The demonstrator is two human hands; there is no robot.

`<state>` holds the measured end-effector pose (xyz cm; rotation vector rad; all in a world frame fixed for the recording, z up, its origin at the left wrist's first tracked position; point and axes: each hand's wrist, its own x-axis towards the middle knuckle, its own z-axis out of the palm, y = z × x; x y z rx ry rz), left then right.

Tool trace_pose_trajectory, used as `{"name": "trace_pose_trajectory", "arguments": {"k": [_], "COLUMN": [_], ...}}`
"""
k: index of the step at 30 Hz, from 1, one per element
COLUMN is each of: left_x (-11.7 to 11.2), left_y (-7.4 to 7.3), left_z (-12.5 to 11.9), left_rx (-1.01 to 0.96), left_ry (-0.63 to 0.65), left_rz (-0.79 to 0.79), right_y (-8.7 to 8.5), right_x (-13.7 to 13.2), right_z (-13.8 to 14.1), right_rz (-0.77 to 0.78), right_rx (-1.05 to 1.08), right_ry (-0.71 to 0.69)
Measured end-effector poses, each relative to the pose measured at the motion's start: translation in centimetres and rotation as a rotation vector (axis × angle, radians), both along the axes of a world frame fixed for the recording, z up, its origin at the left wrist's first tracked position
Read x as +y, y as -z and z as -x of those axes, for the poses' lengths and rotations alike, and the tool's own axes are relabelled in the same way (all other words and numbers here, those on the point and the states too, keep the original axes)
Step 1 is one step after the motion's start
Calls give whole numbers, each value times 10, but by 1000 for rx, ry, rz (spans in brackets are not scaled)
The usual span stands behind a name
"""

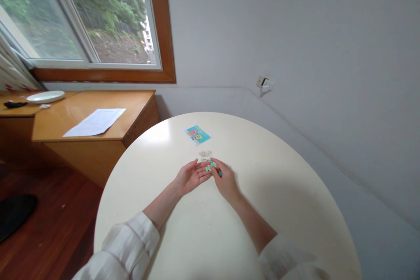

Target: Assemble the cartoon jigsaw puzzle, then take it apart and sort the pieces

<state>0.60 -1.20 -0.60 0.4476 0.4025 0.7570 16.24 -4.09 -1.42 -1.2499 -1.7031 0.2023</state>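
Observation:
My left hand is turned palm up with its fingers stretched out toward the right. At its fingertips is a small green puzzle piece; whether it rests on them or is held from the other side, I cannot tell. My right hand pinches another green puzzle piece between thumb and fingers, close to the left fingertips. A bit of teal shows under the right fingers, mostly hidden. Just beyond both hands, several pale puzzle pieces lie on the table. Farther back lies a colourful cartoon picture card.
The round white table fills the foreground. To the left, a wooden desk bears a sheet of paper and a white plate. A wall socket with a plug is at the back right, below the window's level.

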Motion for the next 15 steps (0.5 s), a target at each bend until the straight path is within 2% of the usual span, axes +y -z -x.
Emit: {"name": "trace_pose_trajectory", "arguments": {"k": [4, 8, 11, 15], "left_x": [-1, -1, 1, 0], "left_y": [-2, -5, -5, -5], "left_z": [0, 1, 0, -4], "left_rx": [-26, -35, 24, 101], "left_ry": [-25, -120, -214, -354], "left_rz": [2, -8, -36, -115], "right_y": [2, 7, 10, 9], "right_x": [3, 9, 12, 8], "right_z": [-2, -6, -7, -3], "right_rz": [79, 23, 9, 55], "right_rx": [113, 152, 70, -171], "right_ry": [39, 131, 147, 127]}}
